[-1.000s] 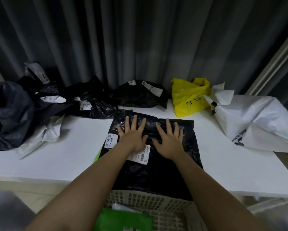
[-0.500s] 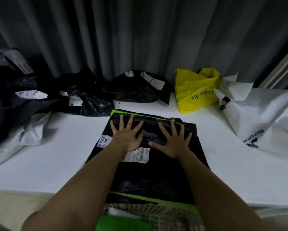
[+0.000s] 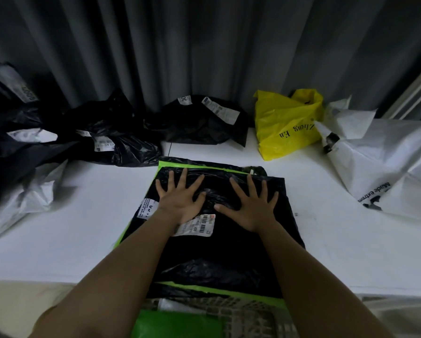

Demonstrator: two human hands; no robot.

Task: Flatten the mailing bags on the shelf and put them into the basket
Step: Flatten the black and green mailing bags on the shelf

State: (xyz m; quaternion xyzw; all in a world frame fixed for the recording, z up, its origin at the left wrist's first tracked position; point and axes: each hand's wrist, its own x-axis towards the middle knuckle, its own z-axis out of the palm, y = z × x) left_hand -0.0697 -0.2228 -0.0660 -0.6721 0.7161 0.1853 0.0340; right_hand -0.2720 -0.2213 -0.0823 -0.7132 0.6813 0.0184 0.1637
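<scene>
A black mailing bag [image 3: 219,245] with white labels lies flat in the middle of the white shelf [image 3: 338,252], on top of a green-edged bag [image 3: 204,166]. My left hand [image 3: 180,198] and my right hand [image 3: 252,206] press on its far half, fingers spread and straight, a short gap between them. Its near end hangs over the shelf's front edge. Below that edge sits the pale lattice basket [image 3: 248,313], holding a green bag [image 3: 177,324].
Crumpled black bags [image 3: 116,140] and a second black bag [image 3: 204,123] lie along the back. A yellow bag [image 3: 285,123] and a large white bag [image 3: 385,167] lie at the right, a grey-white bag [image 3: 26,198] at the left. Grey curtains hang behind.
My hands have slid apart and slightly away from me across the black bag, fingers spreading wider. The view tilted, showing the green edges of the bag beneath.
</scene>
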